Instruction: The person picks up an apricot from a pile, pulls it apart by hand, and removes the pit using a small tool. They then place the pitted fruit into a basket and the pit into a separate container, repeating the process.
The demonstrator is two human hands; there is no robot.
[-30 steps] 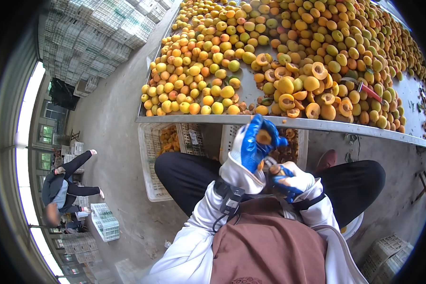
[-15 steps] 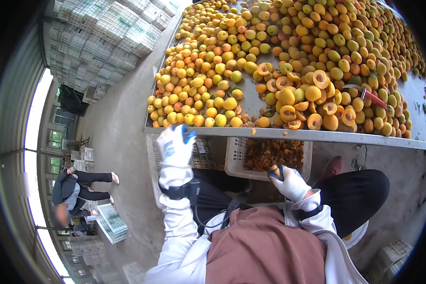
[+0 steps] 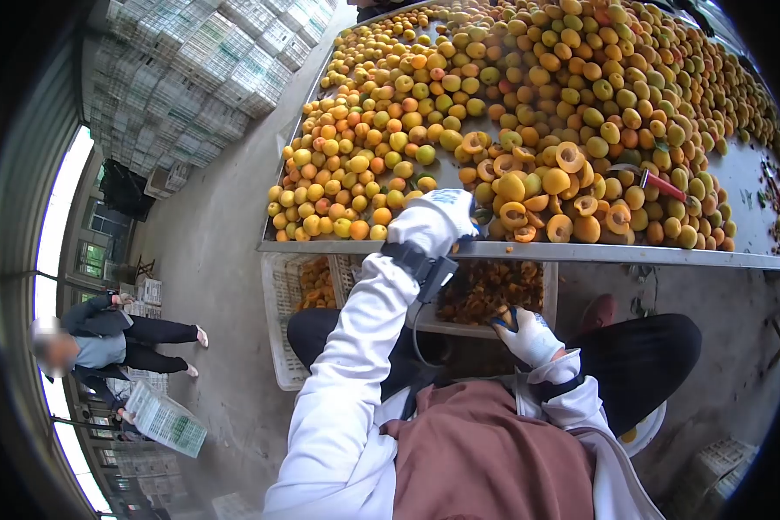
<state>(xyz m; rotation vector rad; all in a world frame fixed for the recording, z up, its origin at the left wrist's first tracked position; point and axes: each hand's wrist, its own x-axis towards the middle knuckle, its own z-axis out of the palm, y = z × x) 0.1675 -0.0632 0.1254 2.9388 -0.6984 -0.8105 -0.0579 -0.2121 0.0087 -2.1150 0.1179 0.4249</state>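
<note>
My left hand [image 3: 438, 215], in a white and blue glove, reaches over the front edge of the metal table [image 3: 355, 249], beside the cut apricots. Its fingers point away to the right and are mostly hidden, so their grip does not show. Low in front of my lap, my right hand [image 3: 533, 338] is gloved too, its fingers closed on what looks like an orange-brown apricot [image 3: 500, 317]. Just beyond it stands a white crate [image 3: 550, 290] of brownish-orange scraps or pits. Apricot halves [image 3: 570, 157] lie cut side up among whole apricots [image 3: 355, 165].
A curved blade with a red handle [image 3: 665, 185] rests on the fruit. Another white crate [image 3: 273, 321], holding orange pieces, is under the table at left. Stacked crates [image 3: 199, 78] rise behind. A person [image 3: 104, 334] stands at far left near a pale green crate [image 3: 166, 420].
My left hand has swung right along the table edge, uncovering orange pieces in the left crate. My right hand stays almost in place. The person at left and the green crate have shifted.
</note>
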